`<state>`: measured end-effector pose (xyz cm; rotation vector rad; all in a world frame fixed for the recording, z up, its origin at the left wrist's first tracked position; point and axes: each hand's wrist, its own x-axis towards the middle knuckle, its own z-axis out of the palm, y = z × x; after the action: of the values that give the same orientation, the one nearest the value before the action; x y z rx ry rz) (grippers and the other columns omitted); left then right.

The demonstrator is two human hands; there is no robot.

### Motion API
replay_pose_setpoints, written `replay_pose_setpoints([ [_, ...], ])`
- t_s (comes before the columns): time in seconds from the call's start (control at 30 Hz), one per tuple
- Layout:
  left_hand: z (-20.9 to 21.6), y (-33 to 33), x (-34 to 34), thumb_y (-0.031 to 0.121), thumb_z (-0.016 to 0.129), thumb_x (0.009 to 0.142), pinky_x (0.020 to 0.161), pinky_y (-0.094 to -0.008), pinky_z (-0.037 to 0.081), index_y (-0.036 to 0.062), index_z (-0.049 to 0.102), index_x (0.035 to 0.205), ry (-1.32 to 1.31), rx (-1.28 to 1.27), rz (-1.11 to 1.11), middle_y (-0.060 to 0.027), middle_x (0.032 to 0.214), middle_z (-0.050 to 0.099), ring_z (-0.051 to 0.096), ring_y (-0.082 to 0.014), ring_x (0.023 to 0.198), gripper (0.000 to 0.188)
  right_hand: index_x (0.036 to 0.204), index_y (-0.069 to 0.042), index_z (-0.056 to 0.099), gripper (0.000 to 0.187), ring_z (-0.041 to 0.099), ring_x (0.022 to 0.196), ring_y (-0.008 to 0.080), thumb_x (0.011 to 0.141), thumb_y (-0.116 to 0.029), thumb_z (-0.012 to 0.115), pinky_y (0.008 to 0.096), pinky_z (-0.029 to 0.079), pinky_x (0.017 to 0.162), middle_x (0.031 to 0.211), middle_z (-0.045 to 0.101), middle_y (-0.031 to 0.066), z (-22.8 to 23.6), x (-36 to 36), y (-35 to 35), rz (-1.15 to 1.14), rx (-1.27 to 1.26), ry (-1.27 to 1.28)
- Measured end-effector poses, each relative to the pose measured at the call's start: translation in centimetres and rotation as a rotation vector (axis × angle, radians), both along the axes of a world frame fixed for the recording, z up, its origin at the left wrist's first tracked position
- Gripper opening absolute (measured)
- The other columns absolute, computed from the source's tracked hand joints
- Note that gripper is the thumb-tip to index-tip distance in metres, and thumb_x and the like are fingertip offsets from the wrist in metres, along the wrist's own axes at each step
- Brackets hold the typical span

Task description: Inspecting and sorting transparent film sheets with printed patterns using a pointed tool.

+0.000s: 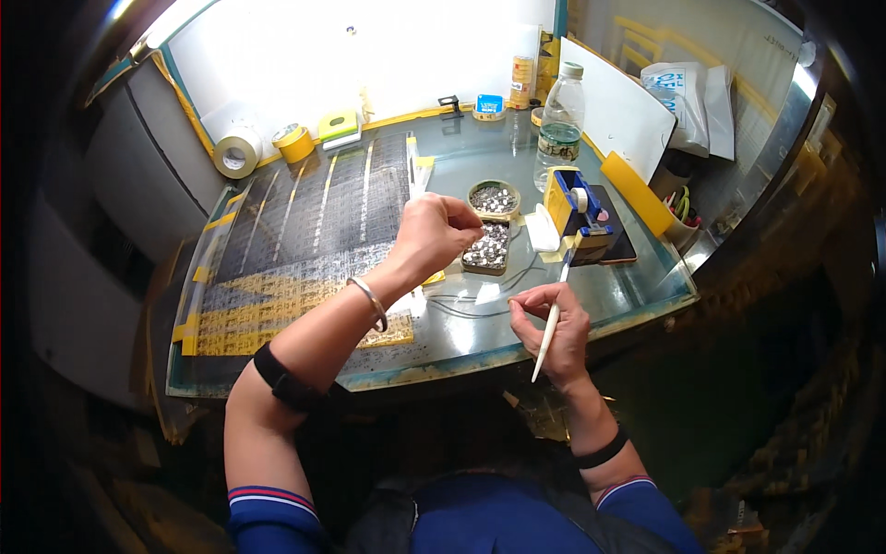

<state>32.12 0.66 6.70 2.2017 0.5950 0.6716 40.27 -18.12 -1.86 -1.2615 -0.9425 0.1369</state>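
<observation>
My left hand (432, 233) reaches over a rectangular tin (486, 270) of small shiny metallic pieces. Its fingertips are pinched together, and whatever may be between them is too small to make out. Just behind that tin stands a round tin (508, 192) with similar dark and silvery bits. My right hand (565, 337), lower and to the right, grips a slim white-handled tool (546, 343) slanting up past the fingers; its kind is unclear. The right thumb and forefinger also come together at their tips. Left of my left hand lies a dark, yellow-edged patterned sheet (305, 231), taped down.
Right of the tins stand a white dish (543, 228), a blue and yellow tape dispenser (561, 198) and a plastic bottle (559, 129). Tape rolls (238, 155) line the back left. A thin cable (471, 312) curls on the glass-topped table (452, 343). A white board (623, 115) leans at the right.
</observation>
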Motion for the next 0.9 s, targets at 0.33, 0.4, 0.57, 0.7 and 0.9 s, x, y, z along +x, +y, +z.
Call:
replay_pose_setpoints([
  [0.33, -1.0, 0.4, 1.1, 0.003, 0.068, 0.08, 0.079, -0.0291, 0.057, 0.0009, 0.075, 0.096, 0.116, 0.172, -0.007, -0.015, 0.088, 0.074, 0.073, -0.0185, 0.082, 0.017, 0.086, -0.002, 0.056, 0.02, 0.071, 0.08, 0.0169, 0.079, 0.001, 0.074, 0.0287, 0.057, 0.073, 0.084, 0.069, 0.0106, -0.4, 0.6, -0.1, -0.042, 0.003, -0.074],
  [0.4, -0.4, 0.3, 0.4, 0.004, 0.068, 0.081, 0.079, -0.0292, 0.057, 0.0011, 0.075, 0.097, 0.095, 0.168, -0.007, -0.0145, 0.088, 0.074, 0.073, -0.0202, 0.082, 0.018, 0.086, -0.002, 0.056, 0.02, 0.071, 0.08, 0.0169, 0.079, 0.001, 0.074, 0.029, 0.057, 0.073, 0.084, 0.07, 0.0106, -0.1, 0.5, -0.1, -0.03, 0.016, -0.04],
  [0.57, 0.3, -0.8, -4.2, 0.013, 0.072, 0.083, 0.077, -0.0321, 0.058, 0.0018, 0.074, 0.1, 0.094, 0.231, -0.036, -0.0129, 0.091, 0.074, 0.073, -0.0222, 0.083, 0.021, 0.085, -0.003, 0.056, 0.019, 0.07, 0.08, 0.0169, 0.079, 0.001, 0.073, 0.0295, 0.057, 0.075, 0.084, 0.07, 0.0105, -0.2, 0.3, 0.0, -0.005, 0.01, 0.026],
  [0.7, -0.8, -3.5, -10.6, 0.035, 0.077, 0.081, 0.104, -0.0433, 0.044, 0.0047, 0.05, 0.137, 0.088, 0.467, -0.285, -0.0206, 0.133, 0.055, 0.054, -0.0331, 0.124, 0.069, 0.085, -0.003, 0.056, 0.018, 0.07, 0.081, 0.0167, 0.08, 0.001, 0.073, 0.03, 0.057, 0.077, 0.084, 0.07, 0.0101, -0.3, 0.3, -0.2, -0.062, -0.022, -0.031],
  [0.9, -5.1, -8.2, -17.2, 0.02, 0.077, 0.079, 0.11, -0.0486, 0.038, 0.008, 0.055, 0.131, 0.292, 0.736, -0.199, -0.0183, 0.14, 0.05, 0.047, -0.0334, 0.131, 0.058, 0.087, -0.004, 0.055, 0.021, 0.068, 0.086, 0.0157, 0.081, 0.008, 0.07, 0.0268, 0.056, 0.076, 0.093, 0.066, 0.0112, -1.0, 1.1, -1.9, -0.091, 0.226, -0.079],
])
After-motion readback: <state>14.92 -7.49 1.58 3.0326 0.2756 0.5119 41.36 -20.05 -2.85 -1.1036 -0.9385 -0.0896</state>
